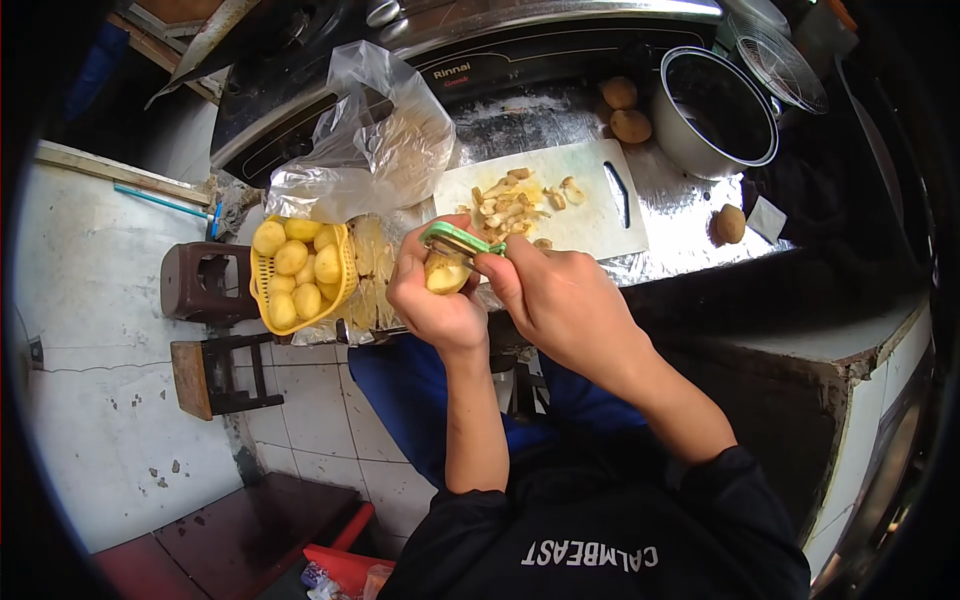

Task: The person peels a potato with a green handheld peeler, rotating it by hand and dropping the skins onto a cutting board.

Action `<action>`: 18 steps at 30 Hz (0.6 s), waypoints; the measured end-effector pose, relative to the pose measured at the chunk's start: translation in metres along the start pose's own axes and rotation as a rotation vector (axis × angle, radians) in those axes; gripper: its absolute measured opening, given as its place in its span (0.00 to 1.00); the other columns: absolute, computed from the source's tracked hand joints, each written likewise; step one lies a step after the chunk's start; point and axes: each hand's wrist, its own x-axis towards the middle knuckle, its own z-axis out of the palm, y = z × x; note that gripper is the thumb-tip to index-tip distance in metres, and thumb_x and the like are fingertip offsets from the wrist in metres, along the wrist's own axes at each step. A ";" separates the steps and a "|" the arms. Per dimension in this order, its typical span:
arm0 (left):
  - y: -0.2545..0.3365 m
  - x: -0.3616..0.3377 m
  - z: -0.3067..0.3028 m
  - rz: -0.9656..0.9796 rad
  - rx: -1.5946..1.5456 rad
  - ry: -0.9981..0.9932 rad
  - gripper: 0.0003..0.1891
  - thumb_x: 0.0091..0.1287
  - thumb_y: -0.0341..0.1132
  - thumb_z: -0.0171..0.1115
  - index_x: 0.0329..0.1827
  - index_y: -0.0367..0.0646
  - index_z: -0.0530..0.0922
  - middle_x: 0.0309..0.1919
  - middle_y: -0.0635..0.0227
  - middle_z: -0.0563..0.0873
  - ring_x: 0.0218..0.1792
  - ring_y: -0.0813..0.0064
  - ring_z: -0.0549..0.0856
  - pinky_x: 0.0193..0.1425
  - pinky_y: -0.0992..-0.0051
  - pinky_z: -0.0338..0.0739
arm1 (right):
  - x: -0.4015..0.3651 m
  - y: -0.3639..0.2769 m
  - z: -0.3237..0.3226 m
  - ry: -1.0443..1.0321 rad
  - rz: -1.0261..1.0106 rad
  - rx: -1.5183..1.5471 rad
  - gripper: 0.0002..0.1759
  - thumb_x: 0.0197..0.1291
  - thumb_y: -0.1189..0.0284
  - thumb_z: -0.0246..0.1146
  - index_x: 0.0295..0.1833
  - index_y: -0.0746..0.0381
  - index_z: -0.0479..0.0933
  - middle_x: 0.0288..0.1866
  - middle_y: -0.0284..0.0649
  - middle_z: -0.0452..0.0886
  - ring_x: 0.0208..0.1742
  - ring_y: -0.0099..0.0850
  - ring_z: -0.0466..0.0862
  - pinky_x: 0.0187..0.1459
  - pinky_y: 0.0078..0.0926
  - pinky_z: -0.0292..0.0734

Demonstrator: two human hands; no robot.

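1. The left hand cups a part-peeled potato, its fingers curled tight round it, in the air just in front of the worktop.
2. The right hand pinches a green peeler between thumb and fingers, and its blade lies on top of the potato.
3. Short, light strokes probably serve best (the left thumb sits close to the blade), with the potato turned between them.
4. Peelings lie on the board. A basket of peeled potatoes sits to the left.
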 end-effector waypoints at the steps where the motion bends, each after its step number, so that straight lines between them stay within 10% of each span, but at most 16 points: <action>1: -0.001 -0.004 0.006 -0.003 -0.010 0.042 0.28 0.65 0.47 0.36 0.40 0.30 0.79 0.31 0.59 0.83 0.32 0.71 0.82 0.33 0.76 0.76 | 0.000 0.000 0.001 0.016 0.009 0.031 0.20 0.70 0.59 0.53 0.33 0.64 0.71 0.14 0.48 0.75 0.17 0.48 0.79 0.20 0.42 0.76; 18: 0.003 -0.005 0.008 0.029 -0.178 0.086 0.29 0.62 0.49 0.38 0.46 0.29 0.78 0.30 0.57 0.83 0.28 0.69 0.79 0.28 0.77 0.74 | 0.005 0.002 0.006 0.009 0.075 0.172 0.21 0.71 0.60 0.53 0.30 0.66 0.71 0.17 0.53 0.76 0.19 0.53 0.79 0.22 0.44 0.75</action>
